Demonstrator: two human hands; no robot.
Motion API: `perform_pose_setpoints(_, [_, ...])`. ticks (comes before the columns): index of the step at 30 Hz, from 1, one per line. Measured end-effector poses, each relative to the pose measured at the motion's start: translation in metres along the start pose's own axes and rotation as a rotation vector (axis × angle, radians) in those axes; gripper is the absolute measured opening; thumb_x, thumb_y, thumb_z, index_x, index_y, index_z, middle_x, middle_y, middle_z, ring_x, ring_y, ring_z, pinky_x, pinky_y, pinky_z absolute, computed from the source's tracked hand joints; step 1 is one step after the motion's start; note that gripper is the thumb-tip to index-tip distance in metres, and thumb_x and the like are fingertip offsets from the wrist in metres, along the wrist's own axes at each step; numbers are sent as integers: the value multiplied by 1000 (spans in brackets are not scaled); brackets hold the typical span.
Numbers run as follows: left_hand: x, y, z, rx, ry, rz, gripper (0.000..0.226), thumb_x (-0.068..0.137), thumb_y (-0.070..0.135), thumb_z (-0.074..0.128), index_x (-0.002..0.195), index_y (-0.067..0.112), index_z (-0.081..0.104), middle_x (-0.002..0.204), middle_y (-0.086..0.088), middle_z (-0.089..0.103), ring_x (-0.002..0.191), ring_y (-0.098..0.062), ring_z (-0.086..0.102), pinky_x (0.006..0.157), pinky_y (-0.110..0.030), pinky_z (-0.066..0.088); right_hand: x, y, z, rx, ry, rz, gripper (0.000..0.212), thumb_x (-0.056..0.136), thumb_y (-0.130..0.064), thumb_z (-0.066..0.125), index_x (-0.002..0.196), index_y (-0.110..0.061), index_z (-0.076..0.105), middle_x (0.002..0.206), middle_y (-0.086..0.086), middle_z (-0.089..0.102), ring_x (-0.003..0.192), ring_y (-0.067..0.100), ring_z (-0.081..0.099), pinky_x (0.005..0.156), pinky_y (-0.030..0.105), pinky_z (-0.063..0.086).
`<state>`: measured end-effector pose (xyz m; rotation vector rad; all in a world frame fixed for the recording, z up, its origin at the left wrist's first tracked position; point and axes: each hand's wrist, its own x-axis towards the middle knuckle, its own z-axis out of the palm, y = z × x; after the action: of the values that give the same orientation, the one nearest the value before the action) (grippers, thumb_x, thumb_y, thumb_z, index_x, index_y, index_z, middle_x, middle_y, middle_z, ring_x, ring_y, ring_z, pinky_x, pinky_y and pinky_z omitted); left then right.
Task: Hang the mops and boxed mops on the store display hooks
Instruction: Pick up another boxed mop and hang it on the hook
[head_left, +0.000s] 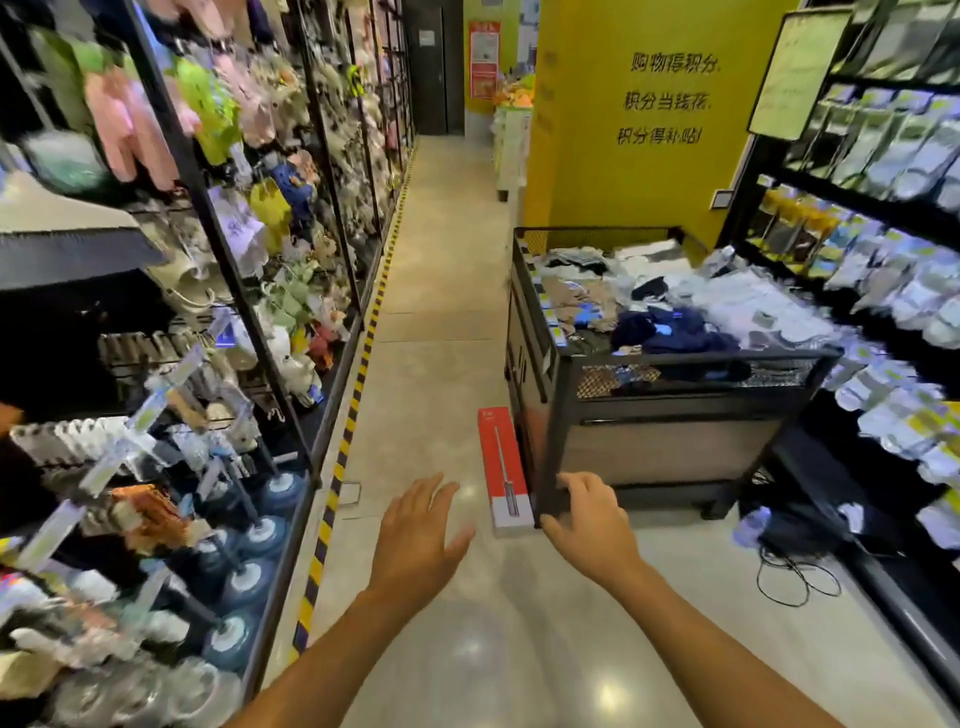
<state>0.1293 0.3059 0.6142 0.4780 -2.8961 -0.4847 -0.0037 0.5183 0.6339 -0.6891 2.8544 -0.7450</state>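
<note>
The left display rack (228, 270) carried hooked goods, with round blue mops (244, 584) hanging at its lower end. Yellow-black hazard tape (358, 384) edged the glossy grey floor (441, 291). The left hand (415, 535) was spread and held nothing. The red boxed mop (506, 473) lay on the floor against a black bin (675, 447); its print was unreadable. The right hand (592, 525) was loosely spread and held nothing. The yellow wall (597, 171) read "购物得积分, 积分当钱花, 积分得补贴".

left shelf goods (156, 364) blurred, boxed mop (505, 470) txt unreadable
</note>
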Motion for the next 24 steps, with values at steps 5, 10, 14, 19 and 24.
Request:
perform_pose_setpoints(5, [83,-7,28,3,-61,-71,66,100,59,53,157,31,36,170,3,30,159,-22,23,127,-45,25,101,14,10,4,-90,30,55,92,-51,64,139,-25,53,140,0,53,126,22,54,103,42,51])
perform_pose_setpoints(10, [156,-27,58,-18,-123,-111,66,102,56,51,159,32,32,172,4,24,161,-21,18,127,-46,27,182,23,35,-1,-203,46,55,91,-47,66,140,-26,53,141,0,53,129,24,52,103,42,48])
perform_pose_setpoints(14, [221,-59,89,-41,-181,-132,66,102,59,47,160,34,28,172,6,21,161,-20,16,128,-45,25,250,29,62,-8,-250,67,57,92,-48,66,142,-25,51,143,2,52,130,25,51,105,41,47])
perform_pose_setpoints(19, [308,-105,138,-85,-267,-127,66,103,59,44,162,34,25,173,5,17,162,-21,13,129,-46,19,341,34,106,-2,-285,144,56,92,-42,68,141,-22,51,143,3,50,130,25,50,106,39,46])
perform_pose_setpoints(24, [380,-148,221,-76,-346,-108,67,99,59,41,159,28,36,170,0,30,158,-25,27,126,-50,28,417,73,187,57,-325,203,45,88,-36,72,130,-24,61,128,2,59,120,24,57,94,34,49])
